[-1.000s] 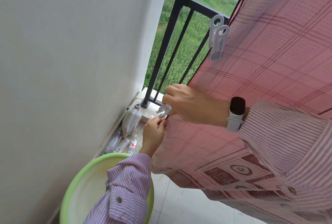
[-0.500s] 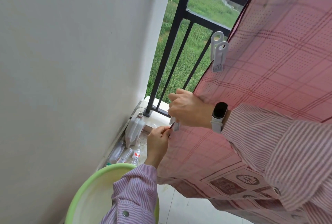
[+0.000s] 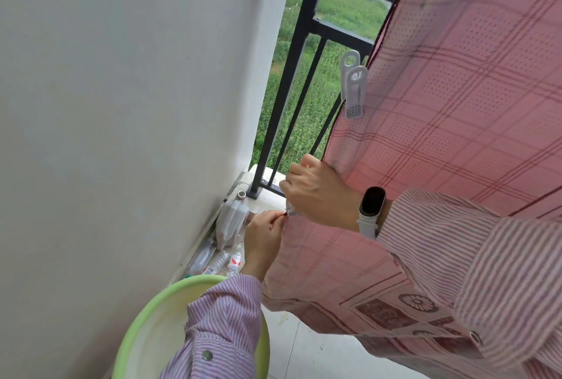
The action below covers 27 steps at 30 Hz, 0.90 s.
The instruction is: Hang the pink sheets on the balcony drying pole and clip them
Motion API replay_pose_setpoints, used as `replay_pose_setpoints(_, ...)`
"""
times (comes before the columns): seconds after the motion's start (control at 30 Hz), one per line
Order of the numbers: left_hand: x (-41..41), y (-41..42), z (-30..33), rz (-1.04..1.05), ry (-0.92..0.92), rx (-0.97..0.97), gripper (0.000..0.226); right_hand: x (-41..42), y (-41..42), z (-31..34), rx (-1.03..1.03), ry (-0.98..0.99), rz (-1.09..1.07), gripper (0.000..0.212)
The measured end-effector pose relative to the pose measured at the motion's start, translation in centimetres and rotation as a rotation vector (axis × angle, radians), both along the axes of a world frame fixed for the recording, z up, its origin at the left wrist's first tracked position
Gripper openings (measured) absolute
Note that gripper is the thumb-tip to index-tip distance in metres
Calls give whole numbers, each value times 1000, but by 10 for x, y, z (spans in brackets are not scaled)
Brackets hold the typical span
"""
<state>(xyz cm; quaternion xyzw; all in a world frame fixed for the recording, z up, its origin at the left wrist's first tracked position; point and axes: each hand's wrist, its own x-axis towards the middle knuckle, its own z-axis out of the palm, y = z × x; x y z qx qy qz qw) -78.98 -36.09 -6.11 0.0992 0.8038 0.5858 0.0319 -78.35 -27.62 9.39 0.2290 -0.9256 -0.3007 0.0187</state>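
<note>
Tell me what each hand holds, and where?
Left hand pinches the pink sheet at its side edge; right hand grips a mostly hidden white clip there.

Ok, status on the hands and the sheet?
Both hands at pink sheet edge, right holding a clip. One clip already on. Nothing blocking.

Your hands work in a narrow corner: white wall (image 3: 121, 135) close on the left, black railing (image 3: 292, 80) ahead, pink sheet (image 3: 456, 105) filling the right. Open gaps between the railing bars. Below, a green basin (image 3: 143, 321) and bottles (image 3: 225, 257) crowd the floor beside the wall; bare tile (image 3: 304, 351) lies under the sheet hem.
</note>
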Motion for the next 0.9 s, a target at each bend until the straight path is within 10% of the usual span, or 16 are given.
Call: replay_pose_setpoints(0.9,7,-12,5,32,-47,16,20,25,21,-6,-46,67,197,33)
